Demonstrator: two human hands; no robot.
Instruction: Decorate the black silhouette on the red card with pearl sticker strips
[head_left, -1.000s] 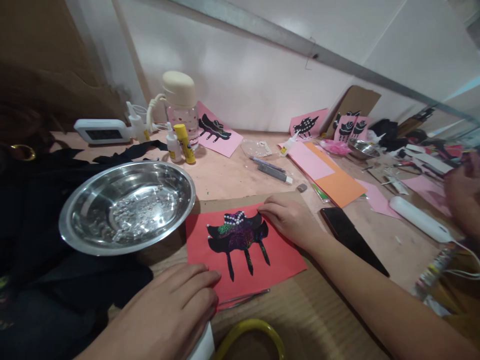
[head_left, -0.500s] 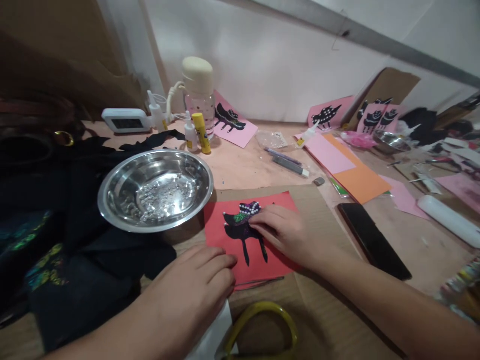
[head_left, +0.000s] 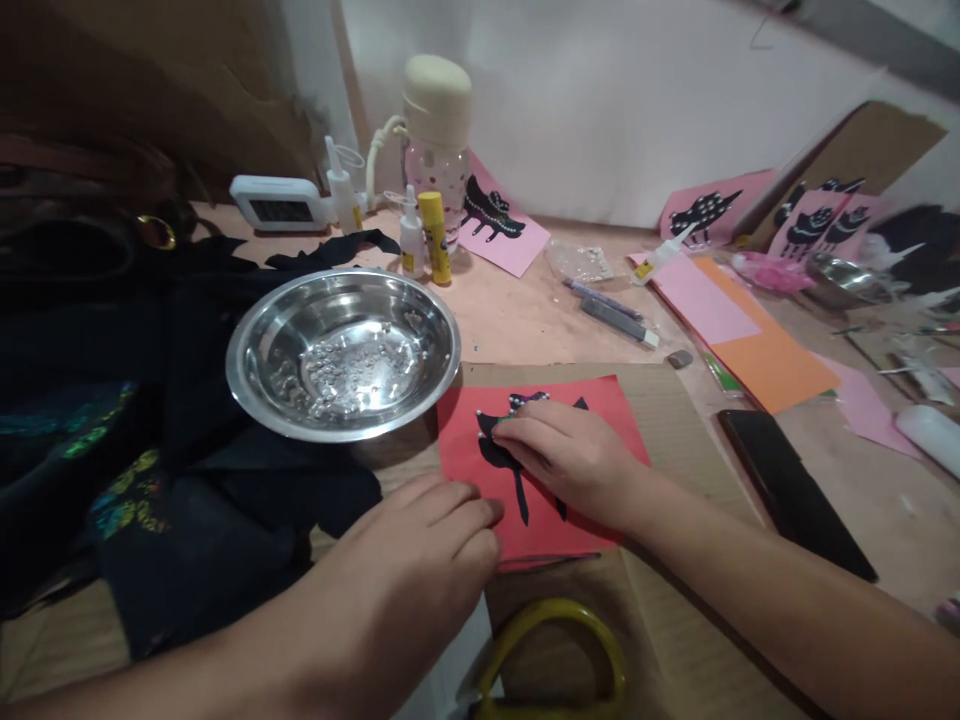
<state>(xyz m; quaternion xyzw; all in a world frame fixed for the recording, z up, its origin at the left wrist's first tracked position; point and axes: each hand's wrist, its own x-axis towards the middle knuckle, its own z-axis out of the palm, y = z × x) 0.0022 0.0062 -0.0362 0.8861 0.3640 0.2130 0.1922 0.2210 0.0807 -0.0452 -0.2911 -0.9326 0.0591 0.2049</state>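
My right hand (head_left: 577, 455) has its fingertips pinched together on the black cutout figure (head_left: 493, 452); whatever sits between them is hidden. That figure, trimmed with white beads and some green, lies on a red paper sheet (head_left: 465, 445). Much of it is covered by my right hand. My left hand (head_left: 427, 560) rests at the sheet's lower left edge, fingers loosely bent and lying on the paper. Left of the sheet stands a steel bowl (head_left: 427, 385) with small shiny pieces on its bottom.
A yellow loop-shaped handle (head_left: 616, 655) lies in front of me. To the right are a dark phone (head_left: 795, 490) and orange paper (head_left: 780, 370). Behind stand a yellow glue stick (head_left: 435, 240), small glue bottles (head_left: 411, 245) and a capped bottle (head_left: 437, 105). Black cloth (head_left: 187, 560) covers the left.
My right hand has shifted left across the figure, covering more of its beaded top. My left hand stays at the sheet's edge. The view has turned, moving everything rightward in the picture.
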